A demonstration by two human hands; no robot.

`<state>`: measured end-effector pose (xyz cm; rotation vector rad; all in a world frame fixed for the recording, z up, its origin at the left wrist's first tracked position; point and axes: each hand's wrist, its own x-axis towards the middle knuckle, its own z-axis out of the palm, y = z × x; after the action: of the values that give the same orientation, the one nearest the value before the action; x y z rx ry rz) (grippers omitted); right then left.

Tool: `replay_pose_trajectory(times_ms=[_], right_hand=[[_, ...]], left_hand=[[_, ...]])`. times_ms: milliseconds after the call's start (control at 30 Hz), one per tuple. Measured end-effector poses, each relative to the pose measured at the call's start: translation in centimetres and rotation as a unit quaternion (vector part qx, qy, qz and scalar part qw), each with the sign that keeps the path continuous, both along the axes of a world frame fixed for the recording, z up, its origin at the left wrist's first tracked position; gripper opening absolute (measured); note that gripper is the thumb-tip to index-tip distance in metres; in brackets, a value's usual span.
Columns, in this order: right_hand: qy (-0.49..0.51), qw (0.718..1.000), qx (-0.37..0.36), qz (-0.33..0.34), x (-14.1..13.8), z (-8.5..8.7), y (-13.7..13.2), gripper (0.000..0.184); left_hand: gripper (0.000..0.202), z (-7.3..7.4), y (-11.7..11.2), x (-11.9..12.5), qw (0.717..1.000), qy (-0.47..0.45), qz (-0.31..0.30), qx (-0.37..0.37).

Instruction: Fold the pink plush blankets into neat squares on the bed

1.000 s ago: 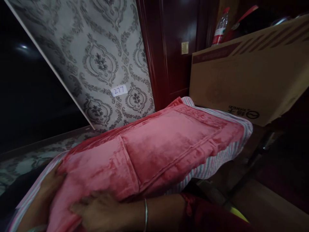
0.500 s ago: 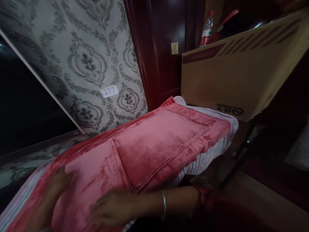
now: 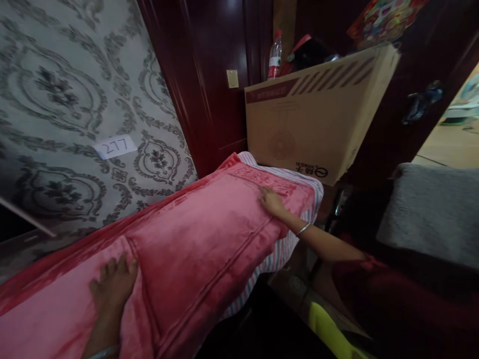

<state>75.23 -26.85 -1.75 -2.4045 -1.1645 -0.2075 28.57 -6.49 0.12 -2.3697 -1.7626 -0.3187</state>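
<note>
1. Clock directions are from the middle of the view, with 12 at the top. A pink-red plush cloth (image 3: 194, 224) stretches from 8 o'clock to just past the centre, its surface lightly creased, with a raised seam along its near side.
2. Under it lies a striped cloth (image 3: 283, 252), whose pale edge shows at the far end and along the near side.
3. The left hand (image 3: 115, 284), at 8 o'clock, rests on the plush cloth beside a crosswise fold, palm down, fingers spread.
4. The right hand (image 3: 272, 202), just off centre toward 4 o'clock, touches the cloth near its far end. Its fingers look close together; whether they pinch any fabric, I cannot tell. Each wrist wears a silvery bangle (image 3: 303, 229).
5. At 1 to 2 o'clock stands a large cardboard box (image 3: 303, 119), with a red-capped bottle (image 3: 275, 61) at 1 o'clock.
6. At 9 o'clock, patterned wallpaper (image 3: 60, 94) carries a paper label (image 3: 115, 146) reading 277.
7. Grey fabric (image 3: 430, 214) lies at 3 o'clock; something yellow-green (image 3: 329, 329), at 5.
</note>
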Motion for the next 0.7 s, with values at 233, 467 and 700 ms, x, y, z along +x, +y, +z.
replay_pose_trajectory(times_ms=[233, 467, 700], right_hand=[[0.016, 0.992, -0.073, -0.102, 5.7, -1.2, -2.5, 0.046], [0.018, 0.993, -0.101, -0.056, 7.9, -1.9, -3.1, 0.038], [0.023, 0.992, -0.114, -0.055, 8.5, -1.3, -3.6, 0.039]], left_hand=[[0.071, 0.4, 0.2, 0.0, 1.000, 0.003, 0.001, -0.008], [0.072, 0.6, -0.3, 0.3, 1.000, -0.007, 0.000, -0.026], [0.073, 0.1, 0.1, 0.1, 1.000, -0.005, 0.007, -0.018]])
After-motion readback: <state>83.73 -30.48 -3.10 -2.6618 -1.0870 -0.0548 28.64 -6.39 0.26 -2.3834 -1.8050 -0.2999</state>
